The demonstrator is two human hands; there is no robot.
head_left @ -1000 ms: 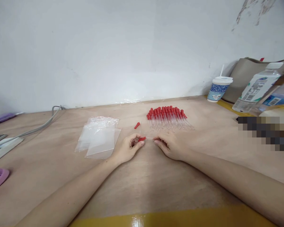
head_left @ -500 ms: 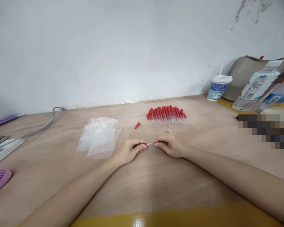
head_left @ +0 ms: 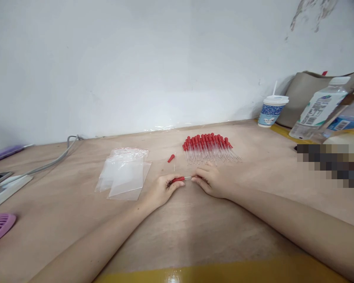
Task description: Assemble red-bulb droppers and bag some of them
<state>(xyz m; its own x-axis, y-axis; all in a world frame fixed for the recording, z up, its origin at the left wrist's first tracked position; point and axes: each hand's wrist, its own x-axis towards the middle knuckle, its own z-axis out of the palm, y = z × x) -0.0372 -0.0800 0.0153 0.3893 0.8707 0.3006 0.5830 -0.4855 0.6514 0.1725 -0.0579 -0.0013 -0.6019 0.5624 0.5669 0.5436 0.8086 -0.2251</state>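
Note:
Between my hands, just above or on the table, a red rubber dropper bulb [head_left: 178, 179] and a clear glass tube [head_left: 188, 178] lie in one line, the tube's end meeting the bulb. My left hand [head_left: 164, 188] is closed around the bulb, thumb and fingers on its sides. My right hand [head_left: 210, 181] pinches the tube, hiding its far part. Beyond them lie a loose red bulb [head_left: 171, 158] and a single glass tube [head_left: 175, 162]. Behind my right hand is a row of droppers [head_left: 208, 145] with red bulbs, tips toward me.
Clear zip bags [head_left: 125, 173] lie left of my hands. A grey cable [head_left: 51, 160] and a pink slotted object [head_left: 1, 227] are farther left. At the right back stand a paper cup [head_left: 273, 111], a plastic bottle [head_left: 321, 108] and a grey bag [head_left: 297, 88]. Yellow tape [head_left: 209, 271] runs along the front edge.
The fingers of my left hand have loosened and shifted, so more of the red bulb shows. My right hand stays at the tube with its fingers slightly moved. The view has shifted slightly.

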